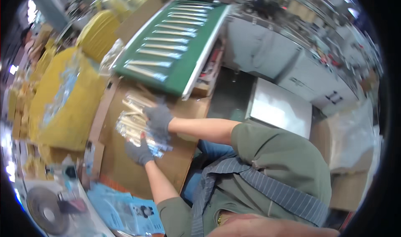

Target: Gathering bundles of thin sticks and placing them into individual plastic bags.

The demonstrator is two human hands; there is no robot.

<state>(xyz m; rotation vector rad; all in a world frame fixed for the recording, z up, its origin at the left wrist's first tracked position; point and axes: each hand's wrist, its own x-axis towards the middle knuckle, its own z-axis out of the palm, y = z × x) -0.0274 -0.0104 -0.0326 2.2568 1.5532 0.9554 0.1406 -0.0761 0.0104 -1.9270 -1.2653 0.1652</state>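
Observation:
A loose bundle of pale wooden chopsticks (133, 122) in clear plastic wrappers lies over the brown cardboard surface (171, 164). My left hand (139, 152), in a grey glove, grips the bundle's near end, its thumb on top of the wrappers. From the right side my right hand (159, 121), also gloved in grey, closes on the same bundle; its fingers are partly smeared by motion. Just beyond the hands, the green conveyor belt (177, 76) carries a row of similar wrapped chopsticks (165, 47), spaced apart and lying crosswise.
Large yellow sacks (67, 99) crowd the left side. Blue printed plastic bags (125, 212) lie at the near left, beside a round grey disc (46, 210). White cabinets (259, 45) and a low white-topped box (280, 107) stand to the right.

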